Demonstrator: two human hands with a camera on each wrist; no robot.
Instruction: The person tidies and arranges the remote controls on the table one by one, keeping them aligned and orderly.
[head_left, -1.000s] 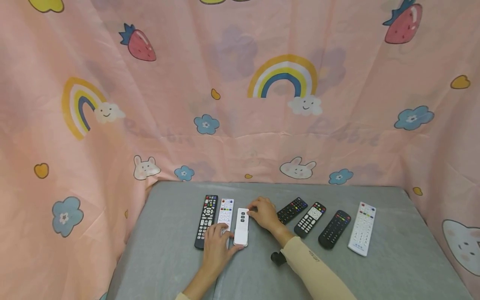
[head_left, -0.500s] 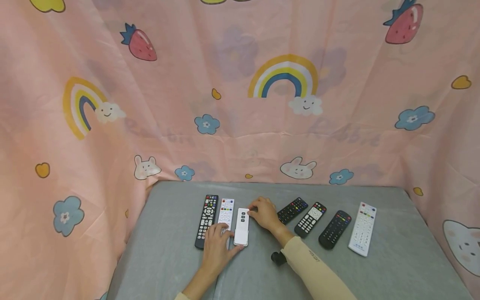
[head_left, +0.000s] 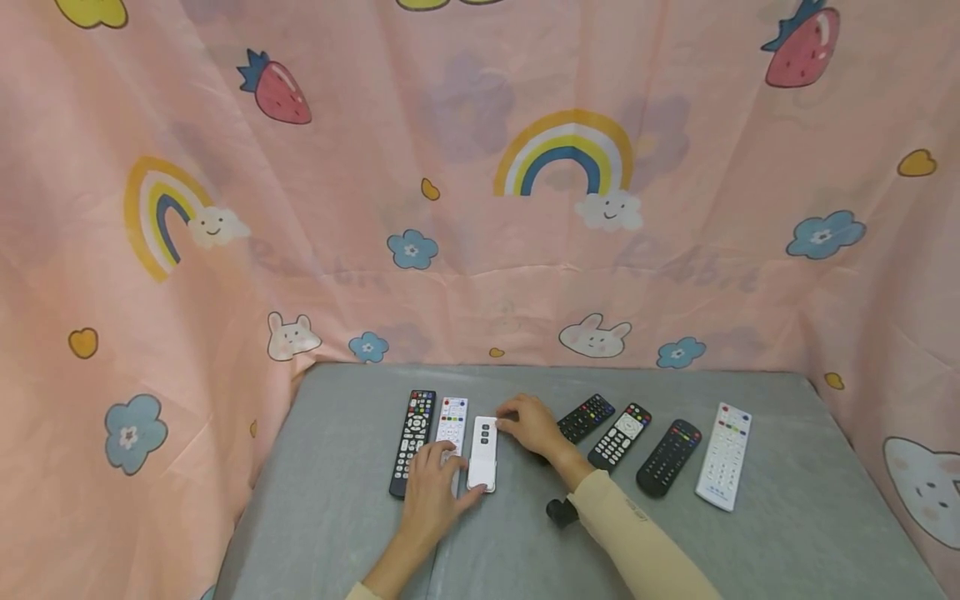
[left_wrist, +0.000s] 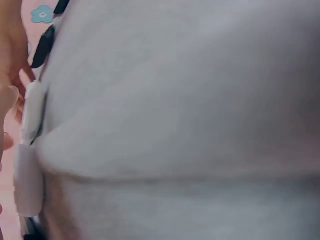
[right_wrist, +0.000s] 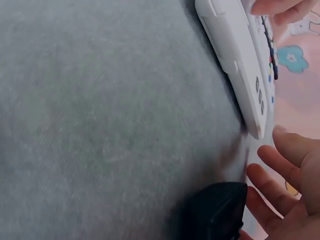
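Note:
A slim white remote control (head_left: 482, 465) with several dark buttons at its far end lies on the grey cloth between both hands. My left hand (head_left: 427, 493) is at its left, spread over the near part of a white remote with coloured buttons (head_left: 452, 419); its thumb is right at the slim remote's near end. My right hand (head_left: 534, 427) is by the slim remote's far right corner. In the right wrist view its fingers (right_wrist: 270, 185) are loosely bent and apart from the slim remote (right_wrist: 235, 55), with the end of a black remote (right_wrist: 215, 210) close by.
A long black remote (head_left: 412, 450) lies at the row's left end. To the right are a black remote (head_left: 587, 418), a black remote with white keys (head_left: 621, 436), a dark remote (head_left: 669, 458) and a white one (head_left: 723, 457). A patterned pink curtain (head_left: 480, 292) encloses the table.
My right forearm and sleeve have shifted slightly to the right, with the fingers still by the remote's corner. My left thumb has moved slightly up the near end. The remotes stay put.

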